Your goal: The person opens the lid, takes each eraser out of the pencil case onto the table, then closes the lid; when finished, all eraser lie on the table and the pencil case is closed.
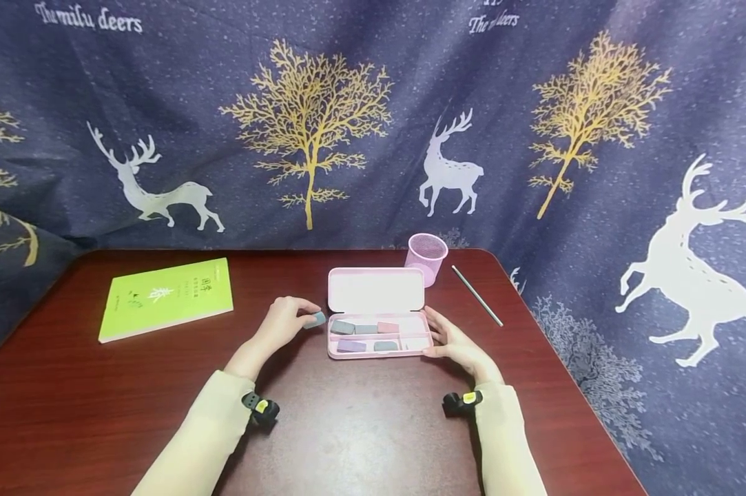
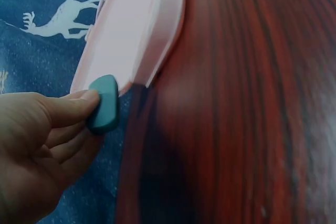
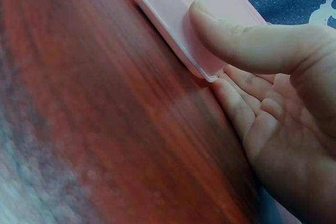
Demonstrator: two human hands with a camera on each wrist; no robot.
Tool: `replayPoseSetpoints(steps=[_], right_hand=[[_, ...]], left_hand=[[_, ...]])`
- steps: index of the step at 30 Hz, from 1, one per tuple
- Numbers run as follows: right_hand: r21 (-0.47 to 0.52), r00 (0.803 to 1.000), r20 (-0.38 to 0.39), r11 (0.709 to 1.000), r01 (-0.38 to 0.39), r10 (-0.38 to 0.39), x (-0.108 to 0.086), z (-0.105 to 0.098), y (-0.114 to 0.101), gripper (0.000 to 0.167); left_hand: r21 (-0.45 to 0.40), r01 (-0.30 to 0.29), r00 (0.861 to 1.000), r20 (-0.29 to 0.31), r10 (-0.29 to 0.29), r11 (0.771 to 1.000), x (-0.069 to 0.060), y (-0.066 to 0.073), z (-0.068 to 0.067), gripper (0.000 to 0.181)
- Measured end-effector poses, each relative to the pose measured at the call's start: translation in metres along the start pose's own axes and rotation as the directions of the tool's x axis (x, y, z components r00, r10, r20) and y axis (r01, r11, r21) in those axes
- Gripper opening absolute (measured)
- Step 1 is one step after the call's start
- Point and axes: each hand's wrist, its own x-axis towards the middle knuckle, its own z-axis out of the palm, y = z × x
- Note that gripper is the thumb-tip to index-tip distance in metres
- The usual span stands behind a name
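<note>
Several erasers (image 1: 366, 329) in pink case (image 1: 379, 355)

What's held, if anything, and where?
Left hand pinches a teal block by the side nearest its palm; right hand grips the open pink case at its right end.

The near side of the pink case (image 1: 373, 356) is free to reach over bare table (image 1: 373, 420). The raised lid (image 1: 376, 290) walls off the far side; the left hand (image 1: 281, 324) crowds the left end, the right hand (image 1: 461, 346) the right.
</note>
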Motion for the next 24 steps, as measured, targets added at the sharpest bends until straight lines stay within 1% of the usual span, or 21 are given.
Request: replayPoseSetpoints(steps=[4, 10, 12, 18, 22, 24], right_hand=[[0.006, 1.0, -0.003, 1.0, -0.004, 0.004, -0.001, -0.001, 0.0, 0.095], [0.008, 1.0, -0.003, 1.0, -0.011, 0.011, -0.003, 0.0, -0.003, 0.095], [0.006, 1.0, -0.004, 1.0, -0.011, 0.011, -0.003, 0.001, -0.003, 0.095], [0.014, 1.0, 0.003, 1.0, 0.0, 0.0, -0.002, 0.002, -0.003, 0.095], [0.012, 1.0, 0.003, 1.0, -0.003, 0.003, -0.001, 0.002, -0.003, 0.095], [0.009, 1.0, 0.001, 1.0, -0.004, 0.003, -0.001, 0.002, -0.004, 0.095]], left_hand=[[0.032, -0.004, 0.999, 0.049, 0.002, 0.999, 0.0, -0.006, 0.001, 0.017], [0.012, 0.037, 0.993, 0.114, -0.038, 0.999, 0.0, -0.008, 0.005, 0.018], [0.018, 0.041, 0.991, 0.129, -0.043, 0.999, 0.0, -0.008, 0.007, 0.017], [0.042, 0.046, 0.989, 0.142, -0.052, 0.998, -0.001, -0.007, 0.01, 0.017], [0.047, 0.042, 0.987, 0.153, -0.049, 0.998, 0.0, -0.008, 0.011, 0.018], [0.061, 0.03, 0.987, 0.155, -0.039, 0.998, 0.0, -0.009, 0.012, 0.018]])
